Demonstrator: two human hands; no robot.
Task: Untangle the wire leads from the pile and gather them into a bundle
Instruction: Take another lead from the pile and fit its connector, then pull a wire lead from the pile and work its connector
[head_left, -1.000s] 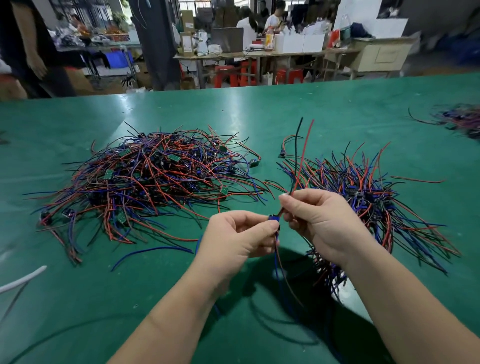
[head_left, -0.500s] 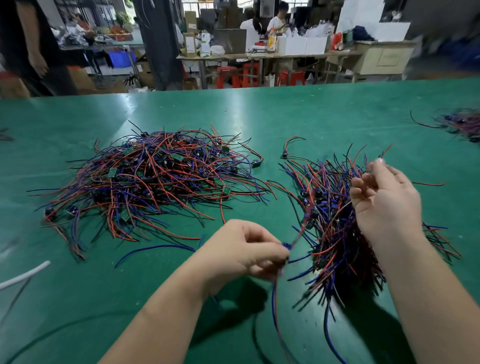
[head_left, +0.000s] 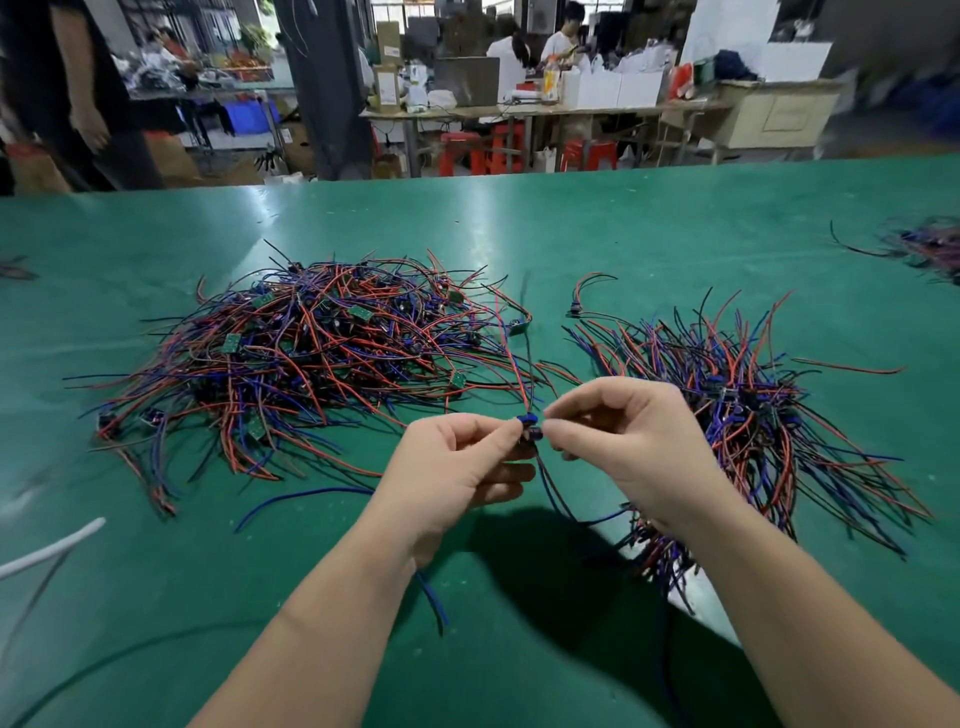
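A big tangled pile of red, blue and black wire leads (head_left: 311, 364) with small green boards lies on the green table (head_left: 649, 249) at the left. A looser, sorted bundle of leads (head_left: 737, 395) lies at the right. Between them, above the table, my left hand (head_left: 457, 467) pinches a small blue and black component (head_left: 530, 426) of one lead. My right hand (head_left: 634, 441) pinches the same lead right beside it. Red and black wires rise from the component; blue and black ones hang below.
A loose blue wire (head_left: 301, 499) lies left of my left wrist. A white cable (head_left: 52, 545) crosses the table's left edge. Another wire heap (head_left: 930, 249) sits at the far right. Beyond the table stand a person (head_left: 78, 93) and cluttered workbenches (head_left: 519, 109).
My right hand has come back from over the right bundle to my left hand and now pinches the lead there. My left hand has risen a little with the lead.
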